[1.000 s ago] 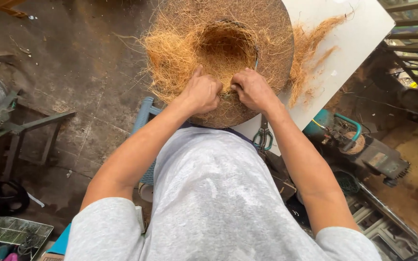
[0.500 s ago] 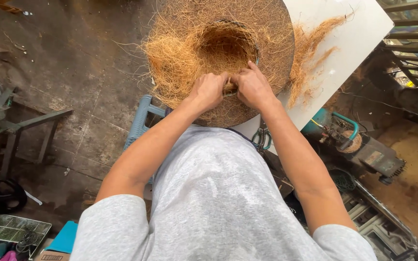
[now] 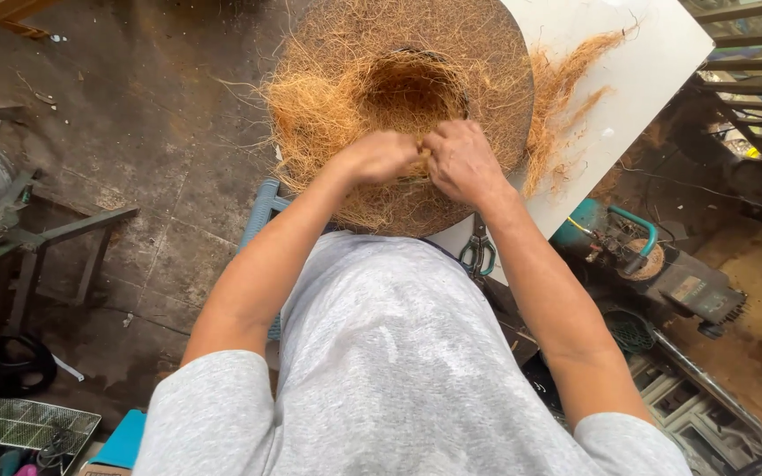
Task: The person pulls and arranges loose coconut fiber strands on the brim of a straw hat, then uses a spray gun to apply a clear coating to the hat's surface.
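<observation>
- Fibre work fills the view: a round mat of brown coconut fibre (image 3: 416, 97) lies on a white tabletop (image 3: 637, 62), straight ahead of both hands.
- Left hand (image 3: 379, 157) is curled into a loose fist at the near side of the mat, fingers closed on a tuft of the loose fibre.
- Right hand (image 3: 462, 161) sits just beside the left, almost touching it, knuckles up and fingers bent down into the same tuft; how tightly it pinches cannot be made out.
- Beyond the hands, the mat dips into a hollow (image 3: 412, 88) ringed by paler, frayed strands.
- To the right of the right hand, a loose streak of orange-brown fibre (image 3: 566, 88) trails off the mat across the tabletop.
- Below the right wrist, scissors with teal handles (image 3: 478, 256) hang at the table's edge.
- Further right and lower, a teal and black power tool (image 3: 654, 264) rests on the floor.
- Under the left forearm, part of a blue plastic chair (image 3: 262, 211) shows against the stained concrete floor (image 3: 134, 132).
</observation>
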